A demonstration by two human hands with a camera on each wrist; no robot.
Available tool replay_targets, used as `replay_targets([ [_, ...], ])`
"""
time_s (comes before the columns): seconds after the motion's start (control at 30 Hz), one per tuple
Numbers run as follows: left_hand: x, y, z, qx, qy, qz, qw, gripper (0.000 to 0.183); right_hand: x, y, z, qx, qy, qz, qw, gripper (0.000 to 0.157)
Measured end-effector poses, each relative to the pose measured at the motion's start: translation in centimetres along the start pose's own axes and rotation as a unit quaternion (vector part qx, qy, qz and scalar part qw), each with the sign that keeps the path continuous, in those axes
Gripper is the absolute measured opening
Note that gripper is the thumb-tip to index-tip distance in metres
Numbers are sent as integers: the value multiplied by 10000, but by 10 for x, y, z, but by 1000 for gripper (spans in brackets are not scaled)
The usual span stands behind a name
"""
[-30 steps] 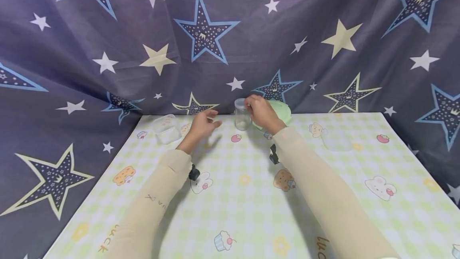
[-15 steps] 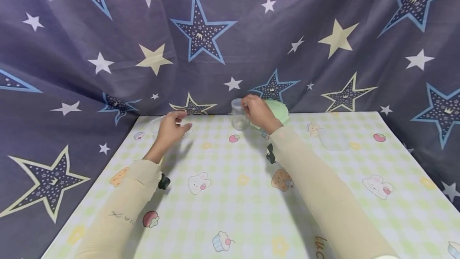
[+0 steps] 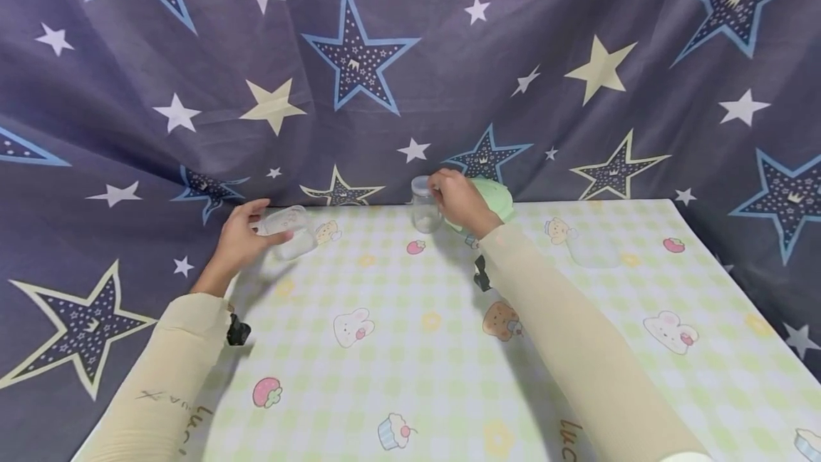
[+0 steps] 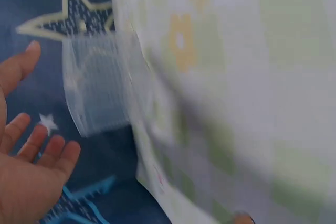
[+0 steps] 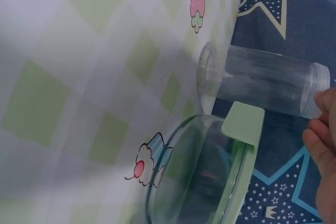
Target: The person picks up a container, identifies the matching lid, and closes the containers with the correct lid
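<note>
In the head view, my left grip (image 3: 242,237) is at the clear box (image 3: 296,242), on the back left of the surface (image 3: 410,369); my right grip (image 3: 460,198) is at the lid (image 3: 420,185) of the clear jar (image 3: 426,215). In the left wrist view, my left grip is spread, apart from the box. In the right wrist view, the jar stands upright just beside the green-lidded bowl (image 3: 497,198); my fingers curl at the lid, though I cannot tell whether they pinch it.

We face a dark purple cloth (image 3: 442,91) hanging in soft folds and patterned with stars (image 3: 360,52) — and below it, a table (image 3: 423,369) covered in green-and-white checks, dotted with strawberries (image 3: 264,392) and cupcakes (image 3: 393,433).
</note>
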State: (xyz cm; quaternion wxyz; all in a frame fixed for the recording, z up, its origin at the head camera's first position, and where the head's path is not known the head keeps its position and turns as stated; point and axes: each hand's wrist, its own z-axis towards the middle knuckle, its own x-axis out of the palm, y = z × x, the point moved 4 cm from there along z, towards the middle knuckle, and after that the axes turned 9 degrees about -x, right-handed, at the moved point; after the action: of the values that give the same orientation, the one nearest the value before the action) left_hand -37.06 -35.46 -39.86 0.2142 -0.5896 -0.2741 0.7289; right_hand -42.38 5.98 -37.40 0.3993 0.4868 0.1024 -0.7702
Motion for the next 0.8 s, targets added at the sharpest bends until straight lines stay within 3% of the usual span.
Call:
replay_targets([
  [0.17,-1,24,4,-250,464,-252,9983,113,0,-1,-1,79,87,-30,9999,21],
  [0.43,11,46,13,-455,1004,-445,9929,125,0,-2,0,68,94,-26,9999,23],
  [0.8,22,51,23,-647,1453,-330,9867,116,1,-1,2,79,115,-32,9999,22],
])
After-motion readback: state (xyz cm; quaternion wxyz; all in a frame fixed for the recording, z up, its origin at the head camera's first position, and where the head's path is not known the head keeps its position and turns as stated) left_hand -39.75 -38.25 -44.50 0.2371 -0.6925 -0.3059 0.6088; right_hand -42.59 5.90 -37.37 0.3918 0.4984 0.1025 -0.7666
